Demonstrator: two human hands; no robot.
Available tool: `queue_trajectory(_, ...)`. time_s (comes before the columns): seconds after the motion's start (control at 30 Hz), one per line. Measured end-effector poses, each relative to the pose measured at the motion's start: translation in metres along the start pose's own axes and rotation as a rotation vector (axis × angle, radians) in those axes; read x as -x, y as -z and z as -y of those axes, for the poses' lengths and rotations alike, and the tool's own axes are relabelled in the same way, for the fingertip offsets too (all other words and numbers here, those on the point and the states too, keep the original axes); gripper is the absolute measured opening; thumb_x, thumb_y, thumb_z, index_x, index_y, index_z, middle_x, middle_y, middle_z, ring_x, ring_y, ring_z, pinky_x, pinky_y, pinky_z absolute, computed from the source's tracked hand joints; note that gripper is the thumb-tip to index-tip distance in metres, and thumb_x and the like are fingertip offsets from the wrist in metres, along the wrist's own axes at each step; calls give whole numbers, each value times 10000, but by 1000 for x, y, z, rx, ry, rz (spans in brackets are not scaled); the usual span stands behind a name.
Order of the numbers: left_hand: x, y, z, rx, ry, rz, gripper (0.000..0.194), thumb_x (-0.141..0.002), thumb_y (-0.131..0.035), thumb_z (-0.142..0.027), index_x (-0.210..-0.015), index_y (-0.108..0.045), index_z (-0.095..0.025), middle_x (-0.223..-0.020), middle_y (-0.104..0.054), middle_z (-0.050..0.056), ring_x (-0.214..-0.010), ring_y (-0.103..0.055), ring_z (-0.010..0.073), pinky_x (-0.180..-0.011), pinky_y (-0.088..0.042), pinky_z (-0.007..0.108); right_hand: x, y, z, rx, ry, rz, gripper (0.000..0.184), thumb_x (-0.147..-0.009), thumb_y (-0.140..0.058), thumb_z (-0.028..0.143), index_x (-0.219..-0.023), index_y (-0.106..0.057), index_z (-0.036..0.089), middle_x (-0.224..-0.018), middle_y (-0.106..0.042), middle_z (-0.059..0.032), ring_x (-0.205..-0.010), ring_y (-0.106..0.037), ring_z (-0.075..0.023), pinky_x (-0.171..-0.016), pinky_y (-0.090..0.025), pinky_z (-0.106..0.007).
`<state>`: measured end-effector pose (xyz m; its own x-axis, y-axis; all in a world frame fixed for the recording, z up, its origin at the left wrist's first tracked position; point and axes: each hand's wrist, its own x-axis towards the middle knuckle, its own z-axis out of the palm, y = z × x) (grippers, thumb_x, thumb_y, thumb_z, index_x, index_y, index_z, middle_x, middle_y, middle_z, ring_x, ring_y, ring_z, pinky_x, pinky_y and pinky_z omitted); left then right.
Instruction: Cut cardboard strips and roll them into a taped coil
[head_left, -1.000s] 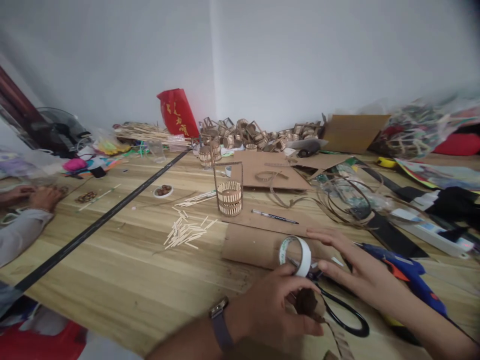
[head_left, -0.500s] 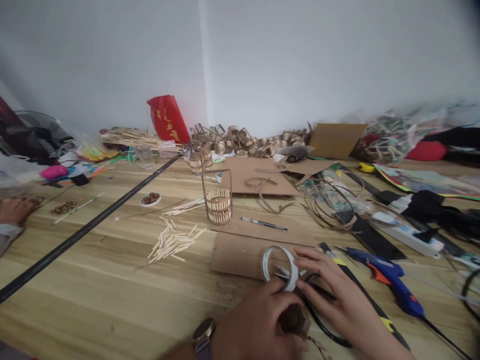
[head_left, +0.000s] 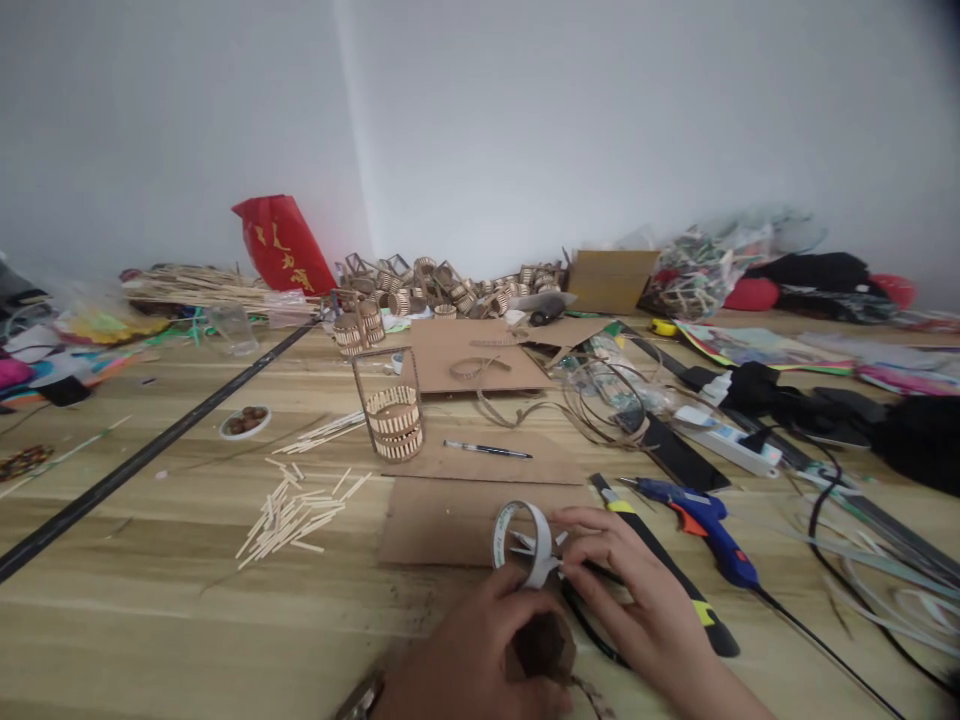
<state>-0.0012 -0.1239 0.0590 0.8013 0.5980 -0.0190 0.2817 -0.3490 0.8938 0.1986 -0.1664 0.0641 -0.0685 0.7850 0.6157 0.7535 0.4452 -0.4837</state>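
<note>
My left hand (head_left: 472, 640), low in the middle, is closed around a dark brown hollow-looking piece (head_left: 541, 645) whose kind I cannot make out. Its fingertips also touch a roll of white tape (head_left: 538, 570) with print on its inner face, standing upright. My right hand (head_left: 637, 590) has thumb and forefinger pinched at the roll's right side, on what looks like the tape's white end (head_left: 556, 563). Pale pointed bits show through the ring, and a black loop (head_left: 592, 625) lies under the right hand. Flat brown cardboard (head_left: 435, 520) lies behind the roll.
A small stick basket (head_left: 394, 425) with a tall handle stands by loose sticks (head_left: 292, 515) and a pen (head_left: 487, 449). To the right lie a yellow-black cutter (head_left: 660, 555), a blue glue gun (head_left: 701, 525) and a power strip (head_left: 727, 440). More baskets (head_left: 450, 285) are heaped by the wall.
The view has swung right, so the table things sit further left. My right fingertips have closed in to a pinch at the tape roll's edge. The left hand keeps its hold.
</note>
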Motion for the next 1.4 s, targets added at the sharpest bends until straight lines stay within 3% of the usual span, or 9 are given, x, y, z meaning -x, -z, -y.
queue_trajectory(0.5, 2, -2, 13, 50, -72, -94, 422, -776, -723, -401, -1155, -665, -226, -1098, -605, 68, -853, -602, 184, -771, -490, 257, -5, 25, -27, 154, -215, -202, 173, -930, -465, 323, -801, -557, 252, -951, -692, -89, -920, -663, -236, -788, -535, -367)
queue_trajectory(0.63, 0, -1, 22, 14, -54, -147, 452, -805, -682, -431, -1198, -638, -213, -1147, -598, 97, -908, -601, 215, -816, -499, 297, 4, 49, -3, 47, -170, 177, 230, -951, -467, 328, -752, -560, 259, -712, -646, -5, -661, -631, -173, -599, -504, -265)
queue_trajectory(0.73, -1, 1, 23, 18, -45, -175, 505, -801, -671, -485, -1207, -631, -186, -1176, -593, 128, -960, -600, 248, -871, -494, 341, 14, 62, 15, -84, -45, 524, 321, -958, -510, 368, -664, -574, 258, -655, -623, 17, -647, -623, -149, -607, -483, -236)
queue_trajectory(0.8, -1, 2, 20, 22, -54, -186, 507, -810, -660, -501, -1201, -634, -180, -1178, -595, 136, -978, -598, 256, -888, -490, 352, 19, 64, 17, -145, -15, 619, 421, -984, -452, 385, -601, -559, 249, -617, -601, 15, -622, -612, -141, -603, -477, -231)
queue_trajectory(0.87, -1, 2, 18, 27, -71, -194, 490, -818, -654, -493, -1192, -636, -178, -1155, -603, 130, -976, -600, 254, -889, -490, 352, 22, 61, 10, -85, -88, 590, 410, -993, -420, 363, -636, -588, 251, -665, -627, 1, -646, -631, -148, -604, -494, -234)
queue_trajectory(0.97, 0, 1, 18, 34, -99, -193, 482, -812, -663, -472, -1187, -634, -170, -1108, -604, 120, -940, -608, 244, -861, -497, 346, 25, 46, -10, 168, -205, 514, 130, -890, -563, 247, -946, -680, 261, -1003, -710, -54, -912, -688, -209, -758, -553, -288)
queue_trajectory(1.07, 0, -1, 21, 32, -109, -192, 500, -811, -665, -462, -1208, -623, -162, -1091, -592, 118, -898, -613, 232, -820, -507, 339, 28, 24, -27, 301, -165, 566, 504, -745, -569, 54, -1203, -629, 257, -1230, -658, -83, -1117, -635, -241, -926, -524, -340)
queue_trajectory(1.2, 0, -1, 21, 27, -147, -212, 492, -816, -666, -462, -1211, -620, -173, -1117, -593, 112, -907, -617, 226, -829, -504, 333, 24, 9, -36, 304, -160, 604, 636, -691, -526, 7, -1280, -564, 243, -1201, -645, -100, -1139, -607, -245, -961, -493, -369)
queue_trajectory(1.4, 2, 1, 16, 47, -172, -252, 458, -821, -667, -451, -1190, -628, -183, -1092, -603, 97, -900, -612, 216, -827, -496, 313, 9, 24, -28, 129, -314, 598, 432, -720, -531, 93, -1136, -539, 211, -1055, -662, -88, -995, -636, -234, -845, -512, -336)
